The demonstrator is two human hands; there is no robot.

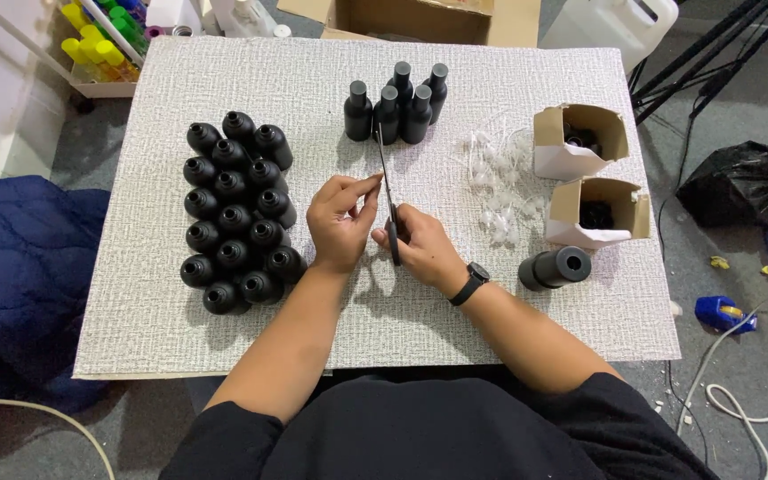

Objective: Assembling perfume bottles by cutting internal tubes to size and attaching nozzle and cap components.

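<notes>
My right hand (421, 249) grips the handles of black scissors (388, 200), whose blades point away from me toward several capped black bottles (396, 105). My left hand (340, 222) pinches a small clear piece beside the scissor blade; the piece is too small to make out. To the left stands a cluster of several open black bottles (235, 213) without caps. A heap of clear plastic tubes (500, 182) lies to the right of my hands.
Two small open cardboard boxes (580, 142) (599, 213) hold black parts at the right. A black bottle (555, 268) lies on its side near them. The white textured mat (491, 320) covers the table. A large cardboard box (428, 20) sits behind it.
</notes>
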